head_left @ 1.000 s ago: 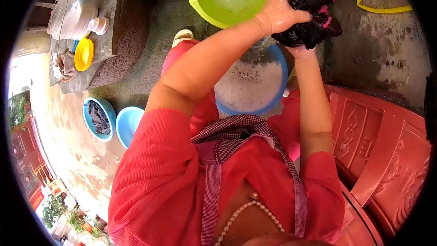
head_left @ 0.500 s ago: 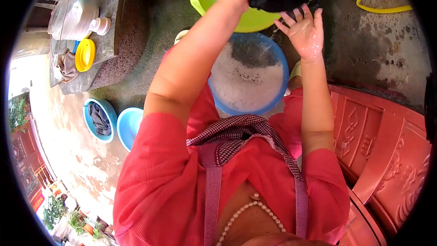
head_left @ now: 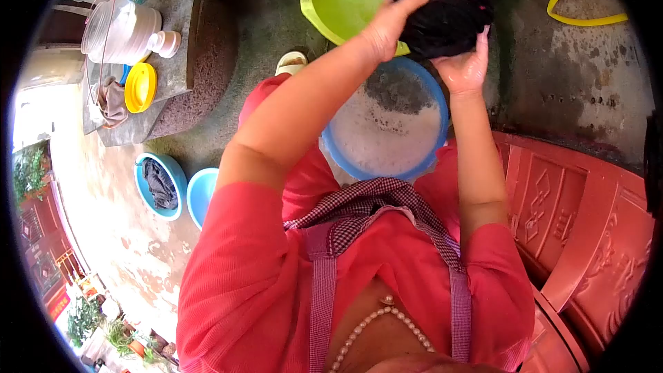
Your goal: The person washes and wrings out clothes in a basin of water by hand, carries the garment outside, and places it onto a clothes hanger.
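Note:
A bundled black cloth [head_left: 445, 27] with pink patches is held up over the right side of a lime-green basin [head_left: 316, 1]. My left hand [head_left: 392, 26] grips the cloth from the left, its thumb lying across the top and its other fingers mostly hidden. On the right, my right hand [head_left: 464, 69] is wet and supports the bundle from below, palm turned up, fingers curled along its side and partly covered. Directly beneath sits a blue-rimmed basin [head_left: 442, 121] of cloudy, sudsy water between my legs.
A yellow hose [head_left: 573, 19] lies on wet concrete at upper right. Red carved panels [head_left: 545, 200] stand at right. At left are a small blue basin [head_left: 181, 190] with dark clothes, another blue basin [head_left: 200, 197], and a ledge holding a plastic jar [head_left: 117, 31] and yellow lid [head_left: 141, 88].
The black cloth has come lower and nearer, now showing its pink patches. My right hand, spread open beside it before, now holds its underside. My left hand has shifted down and right.

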### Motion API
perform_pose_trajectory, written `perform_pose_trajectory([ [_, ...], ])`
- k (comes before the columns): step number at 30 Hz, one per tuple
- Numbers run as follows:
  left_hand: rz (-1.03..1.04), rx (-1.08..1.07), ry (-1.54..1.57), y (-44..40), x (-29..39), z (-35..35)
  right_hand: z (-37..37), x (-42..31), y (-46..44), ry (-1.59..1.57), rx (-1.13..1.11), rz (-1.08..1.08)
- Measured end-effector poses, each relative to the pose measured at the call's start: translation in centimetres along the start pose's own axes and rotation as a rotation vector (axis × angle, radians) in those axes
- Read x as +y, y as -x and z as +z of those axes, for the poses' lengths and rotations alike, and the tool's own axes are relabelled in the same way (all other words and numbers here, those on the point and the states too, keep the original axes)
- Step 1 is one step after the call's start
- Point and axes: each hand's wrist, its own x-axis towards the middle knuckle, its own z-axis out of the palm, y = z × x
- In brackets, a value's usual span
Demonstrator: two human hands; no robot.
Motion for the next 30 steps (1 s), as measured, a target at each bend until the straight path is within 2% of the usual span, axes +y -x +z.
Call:
perform_pose_trajectory([
  [2, -0.151, 0.041, -0.16, -0.4, -2.0, 0.0, -2.2, -1.1, -0.4, -0.007, 0.094, -0.073],
  [5, -0.345, -0.035, -0.212, -0.8, -4.6, -3.2, -4.4, -3.2, 0.0, 0.039, 0.293, -0.197],
  [7, -0.261, 0.325, -0.113, -0.9, -7.2, -6.8, -5.5, -5.3, 1.0, 0.004, 0.311, -0.252],
  [8, -0.177, 0.639, -0.168, -1.8, -9.5, -9.8, -5.7, -6.6, 1.7, 0.004, 0.312, -0.297],
  [9, -0.02, 0.784, -0.145, -4.6, -14.5, -17.2, -5.7, -8.0, 2.4, 0.005, 0.316, -0.344],
  [10, -0.034, 1.048, -0.122, -3.0, -12.3, -15.3, -5.5, -9.3, 2.9, 0.027, 0.372, -0.41],
  [11, -0.032, 1.095, -0.185, -6.2, -18.3, -24.3, -5.3, -10.5, 3.5, 0.05, 0.431, -0.471],
  [12, -0.168, 0.919, -0.035, -5.2, -16.4, -23.0, -4.8, -11.4, 3.9, 0.077, 0.517, -0.534],
  [13, -0.298, 0.735, 0.109, -4.3, -14.3, -21.0, -5.6, -12.5, 4.0, 0.075, 0.443, -0.551],
  [16, -0.297, 0.641, 0.357, -5.7, -14.0, -20.4, -5.0, -13.8, 4.5, 0.088, 0.387, -0.605],
  [19, -0.347, 0.672, 0.007, -5.8, -13.0, -18.9, -4.6, -14.4, 4.1, 0.029, 0.393, -0.628],
  [20, -0.312, 0.759, -0.05, -5.8, -12.2, -17.9, -4.4, -14.3, 4.1, 0.034, 0.392, -0.634],
  [23, -0.227, 0.862, -0.255, -5.5, -4.9, -13.5, -5.3, -13.9, 4.9, 0.031, 0.345, -0.519],
  [25, -0.127, 0.714, -0.297, -7.6, -0.6, -14.4, -6.0, -13.9, 5.0, 0.045, 0.293, -0.467],
  [27, -0.084, 0.505, -0.228, -10.0, 2.7, -12.2, -6.4, -13.5, 5.0, 0.022, 0.315, -0.473],
  [30, -0.044, 0.702, -0.303, -11.8, 3.5, -8.3, -7.1, -13.0, 4.8, 0.087, 0.292, -0.556],
])
